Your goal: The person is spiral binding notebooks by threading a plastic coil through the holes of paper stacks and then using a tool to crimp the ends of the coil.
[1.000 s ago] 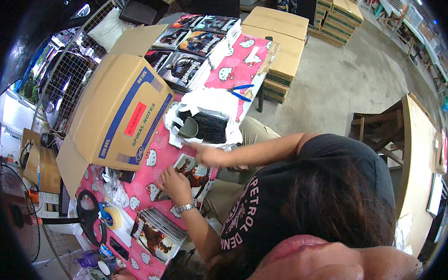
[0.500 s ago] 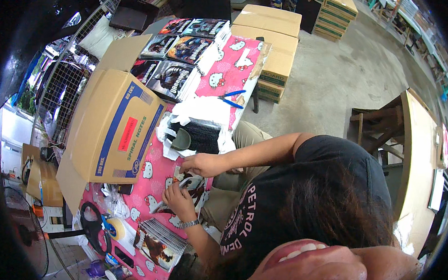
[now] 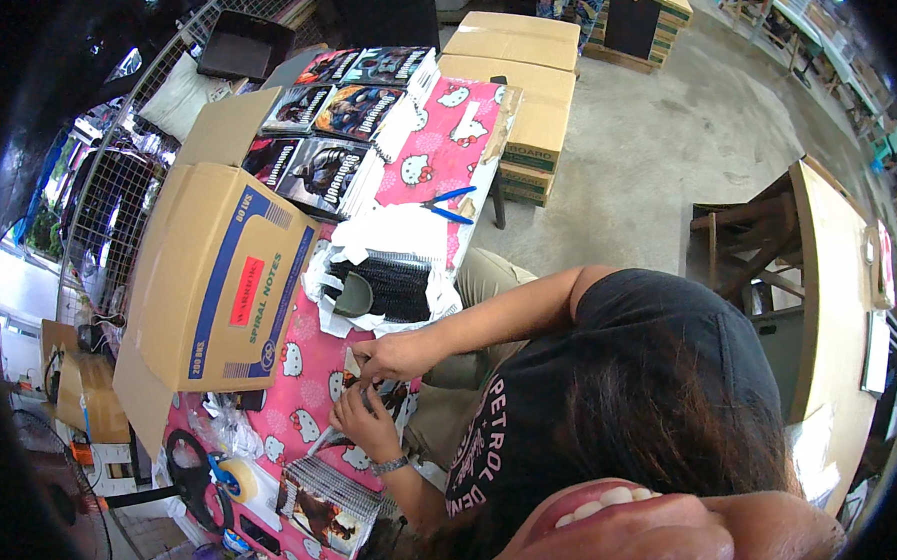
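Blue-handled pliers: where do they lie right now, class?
In the head view, the blue-handled pliers lie at upper centre, near the pink-covered table's right edge, by the white paper around the black coils.

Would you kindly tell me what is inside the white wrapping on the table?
Black spiral coils and a greenish rounded piece show inside the white wrapping; whatever lies beneath them is covered.

There are one left hand (image 3: 367,422), one right hand (image 3: 397,355) and one wristwatch (image 3: 389,466). Far off lie six notebook stacks (image 3: 359,112) — three rows of two — and one pair of blue pliers (image 3: 455,194); nearer, one notebook pile (image 3: 323,508), one tape roll (image 3: 240,479) and one phone (image 3: 257,532). On the left stands one printed carton (image 3: 233,279).
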### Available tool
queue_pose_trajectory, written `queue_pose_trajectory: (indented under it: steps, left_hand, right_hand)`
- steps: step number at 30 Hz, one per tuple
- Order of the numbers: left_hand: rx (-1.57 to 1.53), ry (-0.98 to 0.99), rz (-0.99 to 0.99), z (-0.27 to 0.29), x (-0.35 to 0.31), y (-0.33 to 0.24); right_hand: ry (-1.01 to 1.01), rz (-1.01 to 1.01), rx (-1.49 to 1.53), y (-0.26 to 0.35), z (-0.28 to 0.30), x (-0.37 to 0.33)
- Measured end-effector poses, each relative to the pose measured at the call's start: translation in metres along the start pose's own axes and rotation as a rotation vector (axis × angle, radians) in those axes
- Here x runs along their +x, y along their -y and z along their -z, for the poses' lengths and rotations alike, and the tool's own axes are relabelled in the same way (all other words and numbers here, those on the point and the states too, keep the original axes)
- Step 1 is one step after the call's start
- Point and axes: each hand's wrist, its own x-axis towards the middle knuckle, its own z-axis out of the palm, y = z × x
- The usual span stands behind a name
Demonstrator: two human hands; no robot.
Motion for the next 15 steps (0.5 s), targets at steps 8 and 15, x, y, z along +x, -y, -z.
queue_pose_trajectory:
  steps: [8,15]
  left_hand:
    - [0.003,-0.057,-0.049,-0.003,0.002,0.006]
    - [0.006,-0.071,-0.027,-0.006,0.002,0.001]
  right_hand:
    - [0.005,-0.070,0.018,-0.001,0.001,0.000]
    - [0.003,-0.042,-0.083,-0.010,-0.003,-0.003]
